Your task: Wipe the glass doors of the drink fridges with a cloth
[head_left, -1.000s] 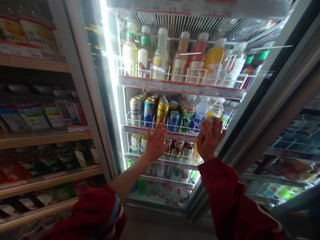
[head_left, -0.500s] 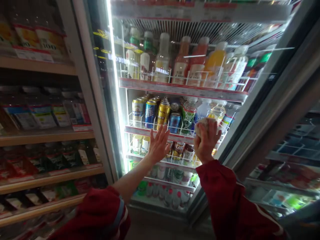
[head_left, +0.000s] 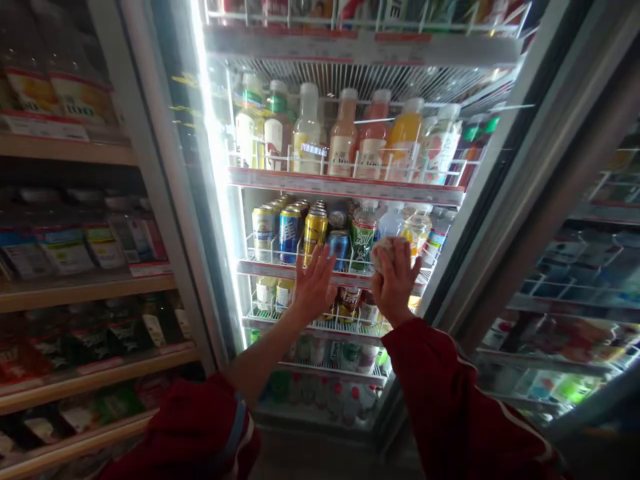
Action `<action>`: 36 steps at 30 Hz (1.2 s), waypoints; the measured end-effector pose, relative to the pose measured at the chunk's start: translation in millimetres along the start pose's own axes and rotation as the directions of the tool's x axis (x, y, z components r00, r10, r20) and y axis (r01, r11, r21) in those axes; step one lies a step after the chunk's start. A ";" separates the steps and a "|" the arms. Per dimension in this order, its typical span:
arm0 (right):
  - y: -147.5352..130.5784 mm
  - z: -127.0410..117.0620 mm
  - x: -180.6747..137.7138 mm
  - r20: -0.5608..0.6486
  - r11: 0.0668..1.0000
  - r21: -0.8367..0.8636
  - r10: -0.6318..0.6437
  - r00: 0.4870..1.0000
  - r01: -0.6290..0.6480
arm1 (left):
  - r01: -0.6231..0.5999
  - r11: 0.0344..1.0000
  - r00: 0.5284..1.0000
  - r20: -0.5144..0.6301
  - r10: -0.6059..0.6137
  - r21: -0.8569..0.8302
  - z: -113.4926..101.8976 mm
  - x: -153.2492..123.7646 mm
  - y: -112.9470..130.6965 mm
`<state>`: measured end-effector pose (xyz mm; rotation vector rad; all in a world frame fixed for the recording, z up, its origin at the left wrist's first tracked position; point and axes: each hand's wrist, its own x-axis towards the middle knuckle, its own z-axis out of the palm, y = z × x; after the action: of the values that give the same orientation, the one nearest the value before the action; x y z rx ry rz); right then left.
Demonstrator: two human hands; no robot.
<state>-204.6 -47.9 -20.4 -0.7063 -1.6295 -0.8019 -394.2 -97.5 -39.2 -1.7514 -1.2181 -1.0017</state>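
Observation:
My left hand is held flat with fingers stretched out against the glass door of a lit drinks fridge. Nothing is in it. A pale, crumpled cloth lies under my right hand, pressed to the same glass. Some of the cloth shows at the left of the fingers; the rest is hidden by the hand. Behind the glass, near my hands, stand a gold can, a blue can and a green-labelled bottle.
Juice bottles line the fridge shelf above. To the left, an open shelf unit holds several rows of bottles. A thick grey door frame runs slantwise on the right, with another stocked fridge beyond it.
The view has shifted, so the fridge sits further left and the upper shelf shows more. My right hand and the cloth appear slightly further left in view; both hands remain at the glass.

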 end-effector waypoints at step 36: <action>-26.8 19.9 42.2 0.070 0.993 0.033 -0.113 0.991 0.111 | 0.079 0.995 0.991 -0.111 -0.071 0.067 -19.1 8.1 -52.9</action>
<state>-245.4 -46.3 14.8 -0.6340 -1.7549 -0.8400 -446.2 -98.5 -16.3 -1.5863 -1.2430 -1.0700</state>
